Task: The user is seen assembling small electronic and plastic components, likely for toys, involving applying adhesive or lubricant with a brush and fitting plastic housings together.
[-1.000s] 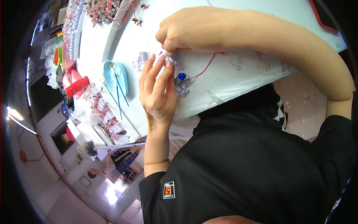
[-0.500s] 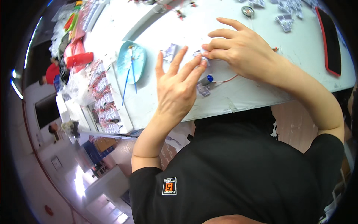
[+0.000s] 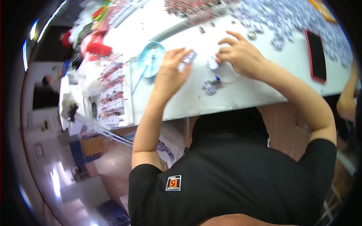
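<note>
My left hand [image 3: 170,73] is closed, with a small pale grey plastic part [image 3: 190,56] between its thumb and fingers, to the right of the light blue dish [image 3: 157,48]. Motion blurs the part's shape. Across from it, my right hand [image 3: 243,56] has its thumb and index finger pinched at the edge of a small whitish rounded part [image 3: 212,63]. Just below that lies a small motor with a blue end [image 3: 217,78], with a thin wire running to the right. A grey plastic piece [image 3: 210,87] sits beside the motor on the white table [image 3: 233,98].
Blue-handled brushes [image 3: 136,84] rest in the dish. A red-edged black phone [image 3: 316,56] lies at the right, below a large heap of grey parts [image 3: 286,19]. Trays of wired parts [image 3: 112,90] line the left edge. Another person's arm [image 3: 347,94] shows at far right.
My hands have moved apart. The left hand has taken up a grey plastic part; the right hand is lower, at the rounded part. The view has shifted, showing more of the far table.
</note>
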Tool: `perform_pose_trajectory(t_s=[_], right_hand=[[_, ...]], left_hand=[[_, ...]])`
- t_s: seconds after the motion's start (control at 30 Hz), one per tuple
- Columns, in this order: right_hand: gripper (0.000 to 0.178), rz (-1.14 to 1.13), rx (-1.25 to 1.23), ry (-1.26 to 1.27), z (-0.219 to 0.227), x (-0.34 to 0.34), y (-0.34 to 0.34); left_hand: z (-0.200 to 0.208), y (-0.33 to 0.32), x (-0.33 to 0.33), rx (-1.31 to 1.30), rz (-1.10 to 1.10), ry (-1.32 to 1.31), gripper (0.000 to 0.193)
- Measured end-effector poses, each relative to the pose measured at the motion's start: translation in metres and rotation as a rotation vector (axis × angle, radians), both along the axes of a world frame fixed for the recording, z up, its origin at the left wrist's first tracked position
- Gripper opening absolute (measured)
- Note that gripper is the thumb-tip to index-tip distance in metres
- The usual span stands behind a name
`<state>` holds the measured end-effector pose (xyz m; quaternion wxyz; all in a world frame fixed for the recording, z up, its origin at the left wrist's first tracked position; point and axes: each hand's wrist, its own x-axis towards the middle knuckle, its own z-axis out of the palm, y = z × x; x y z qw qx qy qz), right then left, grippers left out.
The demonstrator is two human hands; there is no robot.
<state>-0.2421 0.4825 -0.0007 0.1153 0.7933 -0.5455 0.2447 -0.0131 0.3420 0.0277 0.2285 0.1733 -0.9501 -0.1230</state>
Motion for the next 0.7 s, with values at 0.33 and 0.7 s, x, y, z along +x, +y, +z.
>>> perform_pose_trajectory(t_s=[0.33,0.7], right_hand=[[0.018,-0.049,-0.007,-0.024,-0.010,0.011,0.020],[0.015,-0.072,-0.054,-0.098,-0.020,0.012,0.026]], left_hand=[[-0.054,0.013,0.002,-0.055,0.097,0.209,0.025],[-0.052,0.032,0.041,0.442,0.305,0.189,0.018]])
